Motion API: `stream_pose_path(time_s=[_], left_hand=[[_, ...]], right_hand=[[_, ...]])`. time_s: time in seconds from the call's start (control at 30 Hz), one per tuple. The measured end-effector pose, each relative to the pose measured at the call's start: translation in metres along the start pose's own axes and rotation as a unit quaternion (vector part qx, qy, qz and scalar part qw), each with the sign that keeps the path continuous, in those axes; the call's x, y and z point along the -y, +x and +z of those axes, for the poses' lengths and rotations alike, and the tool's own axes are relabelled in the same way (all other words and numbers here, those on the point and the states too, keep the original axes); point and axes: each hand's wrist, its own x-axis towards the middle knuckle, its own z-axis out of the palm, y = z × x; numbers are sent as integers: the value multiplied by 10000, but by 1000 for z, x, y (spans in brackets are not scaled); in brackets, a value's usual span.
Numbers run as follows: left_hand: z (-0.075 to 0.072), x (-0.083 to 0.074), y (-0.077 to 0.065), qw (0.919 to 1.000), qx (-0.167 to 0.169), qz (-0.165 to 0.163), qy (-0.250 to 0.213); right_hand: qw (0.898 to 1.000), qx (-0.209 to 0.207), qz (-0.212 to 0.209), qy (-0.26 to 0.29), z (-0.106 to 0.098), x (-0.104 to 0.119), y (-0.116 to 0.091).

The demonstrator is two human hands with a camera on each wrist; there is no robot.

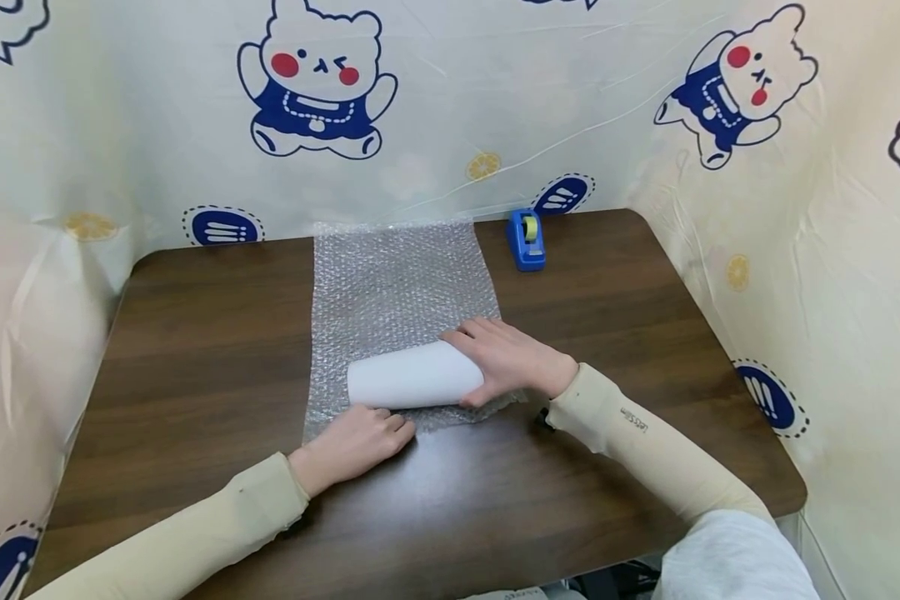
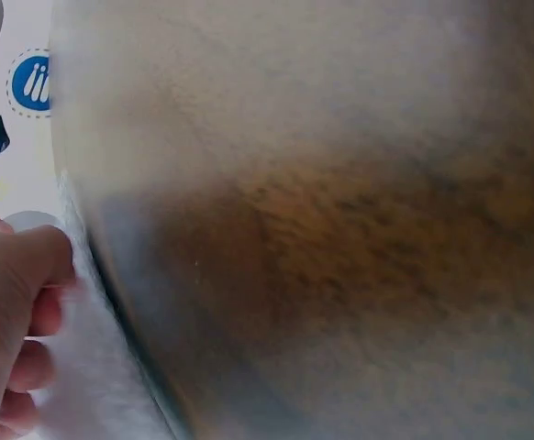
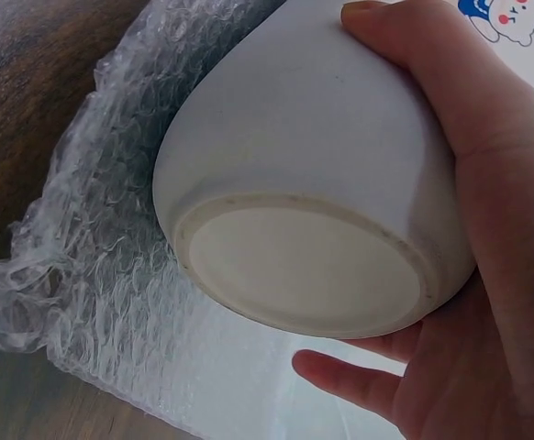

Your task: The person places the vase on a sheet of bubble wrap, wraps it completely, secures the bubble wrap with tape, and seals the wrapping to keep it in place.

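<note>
A smooth white vase [image 1: 405,379] lies on its side across a sheet of bubble wrap [image 1: 401,287]. My right hand [image 1: 510,360] grips the vase around its wider, right-hand end; the right wrist view shows the flat round base [image 3: 304,266], with the thumb over the side and fingers beneath. At the near edge of the wrap, just in front of the vase's narrower end, my left hand [image 1: 356,446] has its fingers curled. In the left wrist view those fingers [image 2: 33,367] pinch the wrap's edge.
A blue tape dispenser [image 1: 527,242] with a yellowish roll stands at the back of the brown wooden table [image 1: 210,333], right of the wrap. Behind and beside the table hang pale printed curtains [image 1: 450,100]. The wrap's far end reaches the back edge.
</note>
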Motion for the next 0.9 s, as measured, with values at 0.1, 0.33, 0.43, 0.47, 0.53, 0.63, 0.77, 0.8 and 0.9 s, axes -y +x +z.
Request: stream_pose_path(time_s=[0.1,0.33,0.43,0.47,0.53,0.63,0.77,0.8,0.9], left_hand=[[-4,5,2,9995,-310,67,19],[-5,14,2,9980,-610,-31,181],[-2,16,1,9974,-665,-205,-170],[-1,16,1,9968,-688,-270,-302],[0,17,2,9954,-735,-362,-491],[1,18,4,9942,-818,-392,-573],[2,20,6,9926,-916,-429,-672],[1,21,6,9923,-932,-443,-690],[1,21,6,9911,-978,-533,-731]], right_hand=[[10000,-4,29,28,-1,0,0],[10000,48,54,-8,-2,1,0],[9999,129,74,-78,-5,3,0],[9997,170,98,-131,-6,4,0],[9990,246,178,-341,-8,7,0],[9969,256,295,-686,-10,13,0],[9931,30,219,-1154,-3,27,2],[9913,-93,181,-1304,0,31,3],[9830,-534,92,-1755,11,44,7]])
